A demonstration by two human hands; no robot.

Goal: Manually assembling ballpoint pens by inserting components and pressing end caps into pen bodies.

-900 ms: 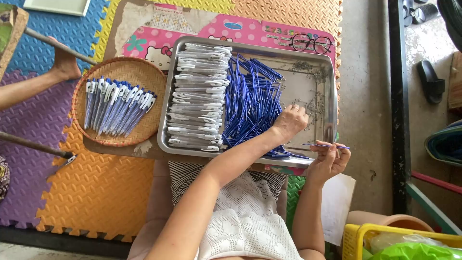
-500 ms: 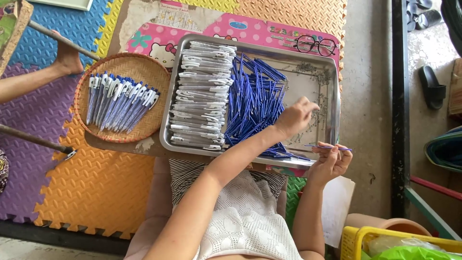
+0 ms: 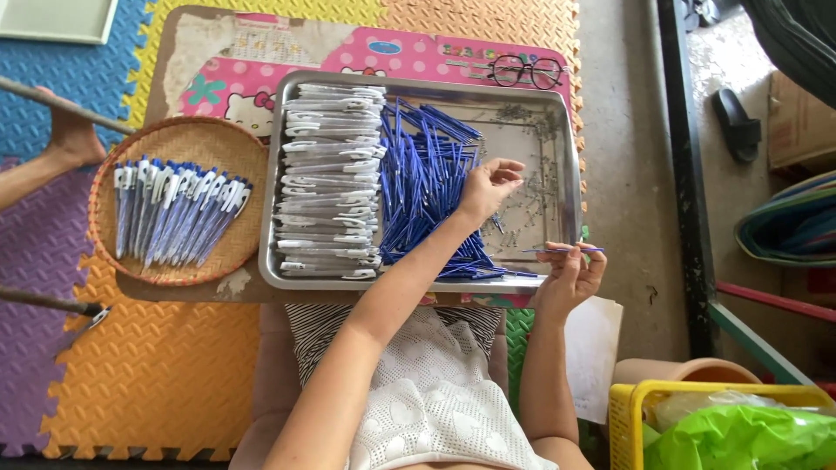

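A metal tray on a low table holds a stack of white pen barrels, a heap of blue pen parts and small metal springs scattered at its right. My left hand hovers over the tray between the blue parts and the springs, fingers curled toward the springs; whether it holds one is too small to see. My right hand is at the tray's near right corner, pinching a thin blue refill held level.
A round woven basket left of the tray holds several assembled blue-and-white pens. Black glasses lie behind the tray. Another person's foot rests at the far left. A yellow crate with a green bag stands at the bottom right, and a sandal lies on the concrete.
The view has shifted a little. Both hands keep about the same places relative to the tray, and the refill stays in my right hand.
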